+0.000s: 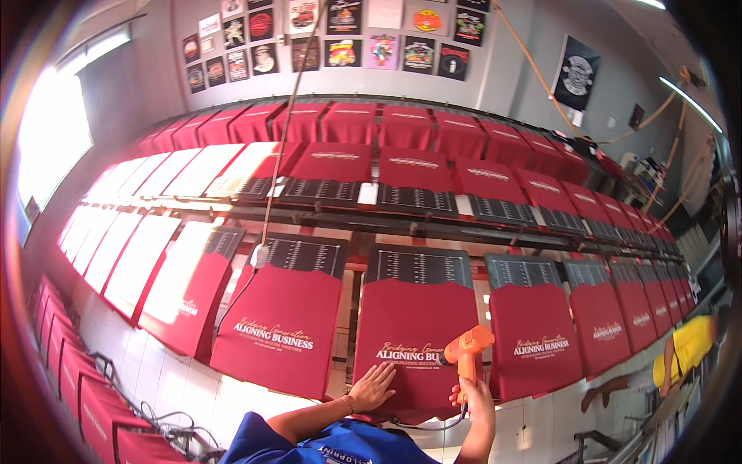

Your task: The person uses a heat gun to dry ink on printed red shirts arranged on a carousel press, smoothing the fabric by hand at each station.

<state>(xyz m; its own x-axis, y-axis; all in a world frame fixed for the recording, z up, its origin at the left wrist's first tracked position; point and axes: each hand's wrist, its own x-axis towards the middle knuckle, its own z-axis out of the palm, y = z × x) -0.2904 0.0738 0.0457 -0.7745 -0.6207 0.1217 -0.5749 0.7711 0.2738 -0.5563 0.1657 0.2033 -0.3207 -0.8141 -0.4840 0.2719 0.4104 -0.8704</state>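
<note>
While the left hand lies flat, fingers spread, on the lower edge of the red shirt stretched over its platen, the right hand is closed around the grip of an orange heat gun, nozzle aimed left at the pale printed lettering on that shirt. The shirt sits directly ahead of the person, under the left palm and just left of the gun; the nozzle is near the right end of the print, whether touching or a little off the cloth cannot be told. The gun's dark cord loops below the shirt hem between the two forearms. Risk, as judged: holding the nozzle too long on one spot could scorch the cloth or blister the print; the spread fingers rest close beneath the heated area and could catch hot air; the slack cord could snag on the platen edge and jerk the gun. Identical red shirts fill the neighbouring platens in long rows left and right, with dark ruled boards above them. A white cable hangs from overhead down to a small plug block. Another person in yellow stands at far right.
</note>
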